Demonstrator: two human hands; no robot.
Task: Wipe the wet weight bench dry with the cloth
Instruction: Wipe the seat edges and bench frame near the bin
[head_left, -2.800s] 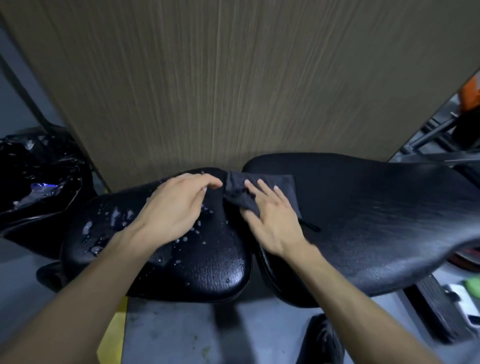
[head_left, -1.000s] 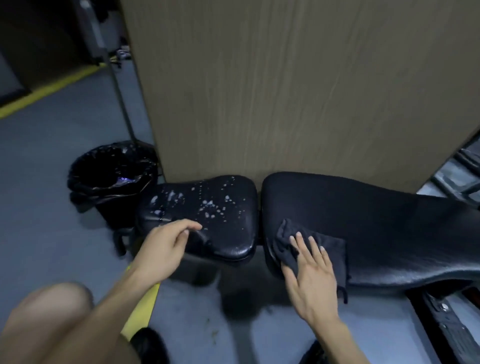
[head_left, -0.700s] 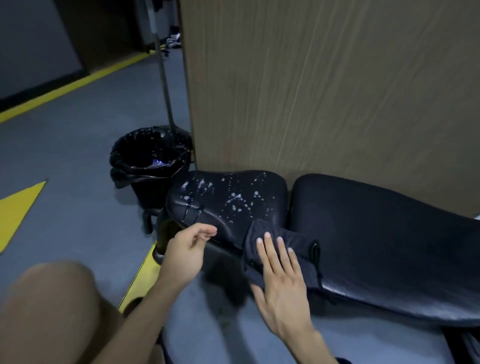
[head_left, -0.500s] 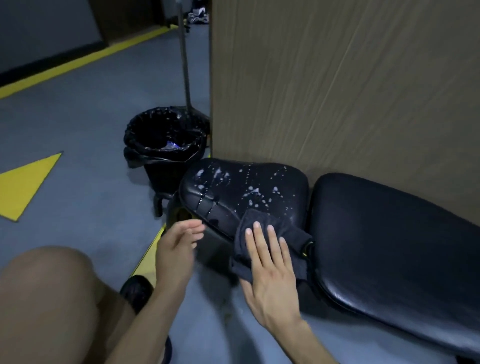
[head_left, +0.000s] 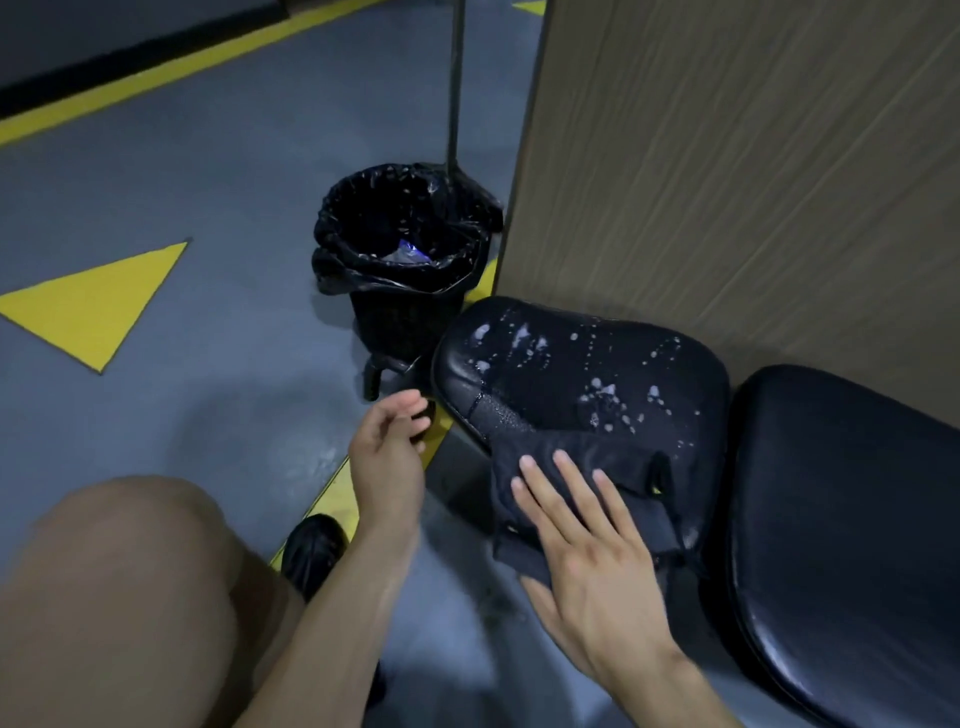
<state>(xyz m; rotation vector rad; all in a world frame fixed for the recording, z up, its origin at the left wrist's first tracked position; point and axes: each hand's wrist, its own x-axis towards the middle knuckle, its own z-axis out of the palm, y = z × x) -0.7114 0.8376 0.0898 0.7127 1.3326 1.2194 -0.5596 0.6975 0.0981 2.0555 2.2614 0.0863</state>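
Black padded seat pad (head_left: 582, 384), beaded with water, under a dark cloth (head_left: 587, 467).
Right hand (head_left: 587, 561) presses the cloth flat-fingered on its near edge; left hand (head_left: 387, 457) hovers beside it, loosely curled, empty.

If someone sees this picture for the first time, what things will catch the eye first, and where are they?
The eye lands first on the white water droplets scattered over the small black seat pad at the centre, against the wooden panel. At the pad's near edge the right hand presses a dark cloth with straight fingers, while the left hand hangs free beside it. The yellow triangle on the grey floor at left also stands out.
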